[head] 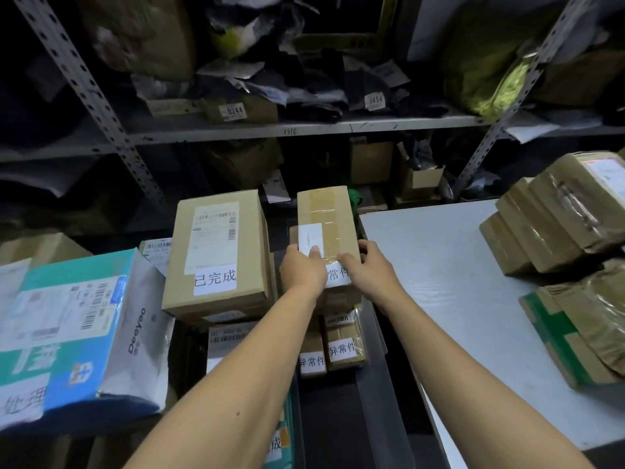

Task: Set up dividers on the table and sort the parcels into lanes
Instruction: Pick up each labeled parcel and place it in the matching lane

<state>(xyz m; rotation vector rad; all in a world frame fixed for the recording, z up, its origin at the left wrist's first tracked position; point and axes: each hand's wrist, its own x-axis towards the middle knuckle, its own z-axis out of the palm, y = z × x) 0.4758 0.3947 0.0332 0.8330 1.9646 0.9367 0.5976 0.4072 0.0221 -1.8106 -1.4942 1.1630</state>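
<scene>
A narrow taped cardboard parcel (327, 214) with a small white label lies on a stack of labelled boxes at centre. My left hand (302, 269) grips its near left edge, thumb on top. My right hand (370, 265) grips its near right edge, thumb on the tape. Under it sits a box with a white paper tag (338, 277) with Chinese characters, partly hidden by my hands. Two smaller tagged boxes (342, 343) lie below in the same dark gap. A larger tagged cardboard box (216, 252) stands to the left.
A white table (449, 289) stretches to the right, with a stack of tape-wrapped brown parcels (554, 221) at its far right and a green-striped box (575, 336) nearer. A teal and white bagged package (77, 330) lies at left. Metal shelving (297, 128) full of parcels stands behind.
</scene>
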